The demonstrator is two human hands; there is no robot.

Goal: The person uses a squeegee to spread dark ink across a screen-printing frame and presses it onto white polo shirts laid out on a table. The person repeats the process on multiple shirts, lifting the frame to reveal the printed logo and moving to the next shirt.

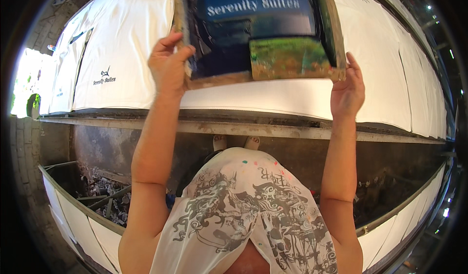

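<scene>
Both my hands hold a wooden screen-printing frame (219, 81) above a long work table. Its dark blue mesh carries a pale logo with lettering, and a green and brown patch covers its lower right part. My left hand (168, 66) grips the left side rail, thumb toward the inside. At the lower right corner, my right hand (348, 91) holds the frame from the outside, its fingers partly hidden behind the wood. White cloth (273, 98) lies flat on the table below. To the left, another white cloth piece (122, 44) bears a small dark printed logo. The frame's far edge is out of view.
A metal rail (219, 126) runs along the table's near edge, between me and the cloth. Behind me stands another long table (92, 220) with white cloth panels on its edge. Scraps and debris (105, 188) lie under it. Brick paving (24, 152) shows at the left.
</scene>
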